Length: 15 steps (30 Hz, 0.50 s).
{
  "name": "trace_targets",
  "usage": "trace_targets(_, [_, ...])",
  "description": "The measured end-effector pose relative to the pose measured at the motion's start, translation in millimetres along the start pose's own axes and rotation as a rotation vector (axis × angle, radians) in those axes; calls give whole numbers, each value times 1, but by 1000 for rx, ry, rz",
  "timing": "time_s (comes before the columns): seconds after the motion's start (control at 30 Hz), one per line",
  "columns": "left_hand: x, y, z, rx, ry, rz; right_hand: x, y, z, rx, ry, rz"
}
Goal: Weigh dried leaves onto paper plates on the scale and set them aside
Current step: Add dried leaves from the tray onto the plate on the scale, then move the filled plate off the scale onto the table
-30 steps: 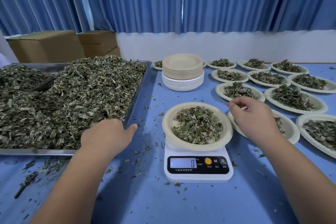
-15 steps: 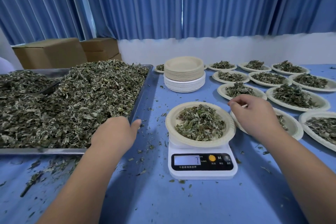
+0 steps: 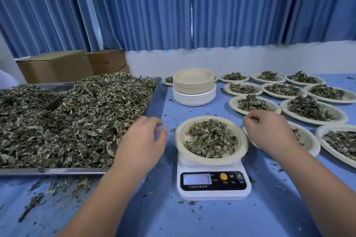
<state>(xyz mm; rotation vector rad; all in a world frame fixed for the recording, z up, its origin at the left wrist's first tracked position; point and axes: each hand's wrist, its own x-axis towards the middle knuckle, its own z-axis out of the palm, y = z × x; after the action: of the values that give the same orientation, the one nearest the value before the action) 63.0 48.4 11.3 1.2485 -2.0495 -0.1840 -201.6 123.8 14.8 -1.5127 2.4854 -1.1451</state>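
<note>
A: Nearest us, the scale [image 3: 213, 183] sits on the tabletop [image 3: 163, 217], display too blurred to read. The paper plate [image 3: 240, 152] on it carries a mound of dried leaves [image 3: 211, 138].
B: Hands?
A: We flank the plate, touching nothing. Left hand [image 3: 140, 144] is palm-down between tray [image 3: 57, 171] and plate, grip wide and loose, empty. Right hand [image 3: 269, 132] is at the plate's right rim with fingers curled in. We can't tell if that grip pinches leaf.
B: Trimming the weight, we think. Layout?
A: Bulk heap [image 3: 77, 117] left, plate stack [image 3: 193, 86] behind, filled plates [image 3: 341, 117] right, all within reach.
</note>
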Motion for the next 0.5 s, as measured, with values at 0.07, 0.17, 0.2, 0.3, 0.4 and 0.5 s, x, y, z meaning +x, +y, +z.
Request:
trace_targets(0.07, [-5,10,9,-113,-65,-27,-1,0,-1,-75,-41,11])
trace_targets(0.17, [-9,17,23,-116,-173,-111,-2,-2,-2,-107,-77,13])
trace_targets(0.2, [-9,18,26,-140,-197,-139,-3,-3,-2,-104,-85,10])
trace_targets(0.3, [-8,19,30,-300,-240,-216,-3,-6,-1,-65,-124,11])
trace_targets(0.4, [-6,18,30,-422,-250,-250,-2,-7,-3,31,-148,51])
trace_targets(0.5, [-3,19,30,-486,-218,-255,-2,-8,-7,166,-141,97])
